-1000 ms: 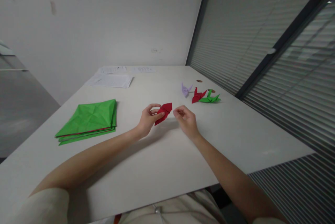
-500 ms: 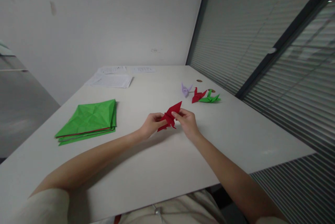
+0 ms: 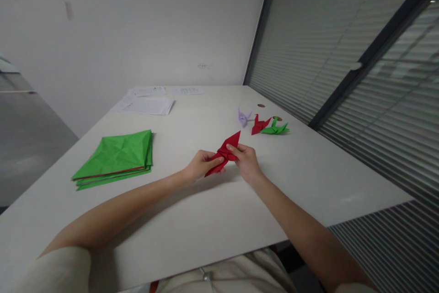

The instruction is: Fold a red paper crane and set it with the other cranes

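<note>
Between my two hands is a red origami crane (image 3: 224,152), held a little above the white table (image 3: 192,210). My left hand (image 3: 201,165) pinches its lower left wing, thumb on top and fingers beneath. With thumb and fingers, my right hand (image 3: 245,158) grips the crane's right side near the upper wing. One wing points up and right, the other down and left. Beyond my right hand stand a purple paper crane (image 3: 243,118), another red crane (image 3: 259,125) and a green crane (image 3: 275,127).
On the left lies a stack of creased green paper (image 3: 125,153) with a red sheet among it. White printed papers (image 3: 146,104) rest at the far left. Two round holes, one of them a cable hole (image 3: 261,105), sit near the table's right edge, beside window blinds (image 3: 329,55).
The crane has turned in my hands, its wings now spread flatter. My left thumb has come over the top of the left wing. Everything else stays put.
</note>
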The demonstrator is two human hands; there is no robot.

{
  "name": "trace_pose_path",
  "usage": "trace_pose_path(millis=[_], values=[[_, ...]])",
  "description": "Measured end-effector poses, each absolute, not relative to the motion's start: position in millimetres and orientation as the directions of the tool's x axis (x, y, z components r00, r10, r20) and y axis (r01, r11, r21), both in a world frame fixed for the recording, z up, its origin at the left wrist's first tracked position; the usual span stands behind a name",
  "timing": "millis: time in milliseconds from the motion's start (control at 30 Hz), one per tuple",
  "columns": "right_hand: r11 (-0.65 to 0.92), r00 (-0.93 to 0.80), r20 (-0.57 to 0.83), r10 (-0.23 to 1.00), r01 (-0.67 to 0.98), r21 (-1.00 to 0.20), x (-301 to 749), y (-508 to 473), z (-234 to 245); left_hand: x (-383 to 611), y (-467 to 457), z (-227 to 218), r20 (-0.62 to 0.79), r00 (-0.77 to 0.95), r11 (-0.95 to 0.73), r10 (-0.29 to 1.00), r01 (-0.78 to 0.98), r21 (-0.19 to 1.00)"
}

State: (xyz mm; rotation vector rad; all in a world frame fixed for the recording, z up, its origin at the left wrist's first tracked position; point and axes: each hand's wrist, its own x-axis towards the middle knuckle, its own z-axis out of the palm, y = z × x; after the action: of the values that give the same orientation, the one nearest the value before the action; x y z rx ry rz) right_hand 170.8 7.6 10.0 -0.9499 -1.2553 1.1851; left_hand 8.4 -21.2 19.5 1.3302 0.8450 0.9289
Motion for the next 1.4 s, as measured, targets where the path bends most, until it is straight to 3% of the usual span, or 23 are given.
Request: trace_pose_path(millis=[200,567,833,1000,1400], values=[[0.11,-0.023,0.122,0.992,-0.279,-0.954,169,1,24,6,-20,19,0.043,0.448,-0.009,0.893,-0.079,0.997],[0.084,-0.021,0.093,0.995,-0.271,-0.959,174,4,28,3,-20,20,0.072,0.465,-0.021,0.883,-0.115,0.993],[-0.021,-0.098,0.016,0.995,-0.365,-0.931,171,0,30,4,-23,19,0.07,0.481,-0.083,0.874,0.007,0.996],[-0.068,-0.133,-0.028,0.991,-0.309,-0.949,171,-2,32,6,-20,14,0.133,0.469,-0.139,0.873,-0.022,0.99],[0.003,0.055,-0.02,0.998,-0.405,-0.914,166,-3,34,4,-17,11,0.212,0.417,-0.252,0.884,0.043,0.967]])
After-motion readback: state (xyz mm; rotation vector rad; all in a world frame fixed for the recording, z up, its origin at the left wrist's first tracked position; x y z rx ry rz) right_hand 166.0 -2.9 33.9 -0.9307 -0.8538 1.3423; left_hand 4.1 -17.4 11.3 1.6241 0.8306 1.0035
